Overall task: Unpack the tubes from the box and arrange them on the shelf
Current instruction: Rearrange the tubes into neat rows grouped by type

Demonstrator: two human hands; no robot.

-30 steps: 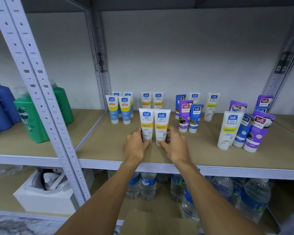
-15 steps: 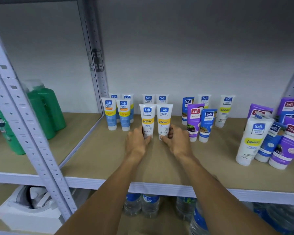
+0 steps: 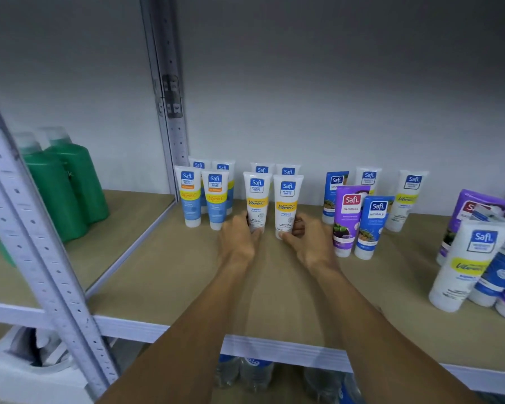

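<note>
Two white tubes with yellow bands stand upright side by side on the wooden shelf (image 3: 164,275). My left hand (image 3: 238,240) grips the base of the left white tube (image 3: 256,199). My right hand (image 3: 306,240) grips the base of the right white tube (image 3: 287,204). Two more white tubes stand right behind them. Blue and white tubes (image 3: 190,196) stand in a group to the left. Purple and blue tubes (image 3: 350,217) stand to the right. The box is out of view.
A loose cluster of white, blue and purple tubes (image 3: 473,258) leans at the right edge. Green bottles (image 3: 67,182) fill the neighbouring bay behind a grey upright (image 3: 32,228). Water bottles (image 3: 245,371) sit on the shelf below.
Both hands have pushed the two white tubes further back on the shelf, close to the pair behind. The camera has moved in and tilted upward.
</note>
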